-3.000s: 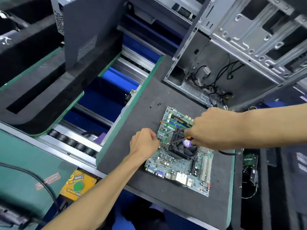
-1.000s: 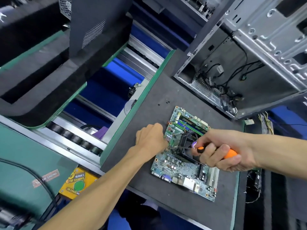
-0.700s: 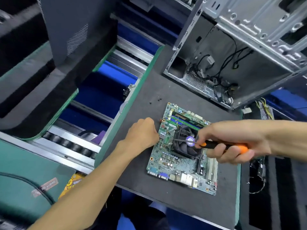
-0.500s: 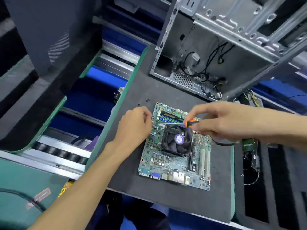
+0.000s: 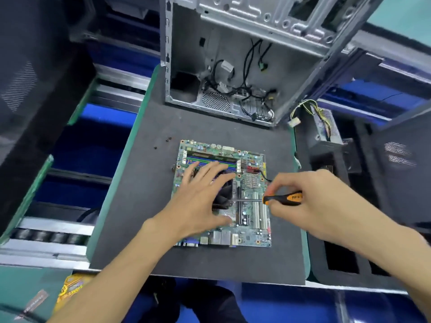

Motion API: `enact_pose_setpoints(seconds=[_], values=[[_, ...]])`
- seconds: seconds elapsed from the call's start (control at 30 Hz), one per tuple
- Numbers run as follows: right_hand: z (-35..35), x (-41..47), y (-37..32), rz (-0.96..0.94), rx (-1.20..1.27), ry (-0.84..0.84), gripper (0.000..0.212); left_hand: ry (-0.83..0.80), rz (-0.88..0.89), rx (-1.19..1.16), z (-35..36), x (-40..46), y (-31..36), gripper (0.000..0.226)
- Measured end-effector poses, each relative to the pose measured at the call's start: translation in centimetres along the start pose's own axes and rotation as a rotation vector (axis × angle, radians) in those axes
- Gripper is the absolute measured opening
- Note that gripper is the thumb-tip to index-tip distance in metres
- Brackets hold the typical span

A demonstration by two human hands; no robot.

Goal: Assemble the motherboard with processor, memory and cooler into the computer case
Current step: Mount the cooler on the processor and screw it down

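Half a second ago the left hand [image 5: 198,201] was a fist at the far left corner of the green printed-circuit motherboard [image 5: 254,220]; now its grip is released, fingers spread flat over the black square cooler fan [image 5: 222,198] at the board's middle. The right hand [image 5: 310,206] has dropped from the board's far edge to its right side, its grip still clenched around the orange-and-black screwdriver [image 5: 283,198], whose steel shaft now lies level, the tip at the fan's near right corner.

The motherboard lies flat on the dark grey foam-topped table [image 5: 144,206], near its centre. Green and blue memory slots [image 5: 210,159] run along the board's far edge, a small silver heatsink [image 5: 251,181] sits right of the fan, and white expansion slots [image 5: 260,210] lie nearer on that side.

Beyond the motherboard, the open grey steel computer case [image 5: 233,54] stands on the table, loose black cables [image 5: 245,89] in its floor. A few small dark screws [image 5: 168,139] lie left of the board's far corner. Right of the motherboard, past the table's green edge, a grey power supply [image 5: 324,127] with yellow wires sits in black foam. To the left run metal conveyor rails [image 5: 46,229] over blue.
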State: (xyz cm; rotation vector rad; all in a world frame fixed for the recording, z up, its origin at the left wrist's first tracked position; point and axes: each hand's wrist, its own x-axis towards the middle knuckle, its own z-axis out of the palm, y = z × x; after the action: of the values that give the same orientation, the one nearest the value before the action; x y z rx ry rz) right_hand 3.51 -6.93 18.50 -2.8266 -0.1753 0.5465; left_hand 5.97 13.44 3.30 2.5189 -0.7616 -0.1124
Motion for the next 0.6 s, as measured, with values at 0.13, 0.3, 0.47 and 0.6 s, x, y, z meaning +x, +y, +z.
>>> enact_pose_setpoints(seconds=[0.13, 0.3, 0.47, 0.6], values=[[1.6, 0.4, 1.1, 0.032, -0.025, 0.044, 0.012, 0.138, 0.009, -0.028, 1.0, -0.2, -0.3, 0.076], [2.2, 0.5, 1.8, 0.052, 0.018, 0.062, 0.012, 0.163, 0.013, -0.019, 1.5, -0.2, -0.3, 0.074], [2.2, 0.1, 2.2, 0.09, -0.009, 0.061, 0.015, 0.177, 0.019, -0.025, 1.5, -0.2, -0.3, 0.073], [2.5, 0.0, 2.3, 0.103, -0.036, 0.065, 0.01, 0.198, 0.024, -0.03, 1.6, -0.3, -0.3, 0.074]])
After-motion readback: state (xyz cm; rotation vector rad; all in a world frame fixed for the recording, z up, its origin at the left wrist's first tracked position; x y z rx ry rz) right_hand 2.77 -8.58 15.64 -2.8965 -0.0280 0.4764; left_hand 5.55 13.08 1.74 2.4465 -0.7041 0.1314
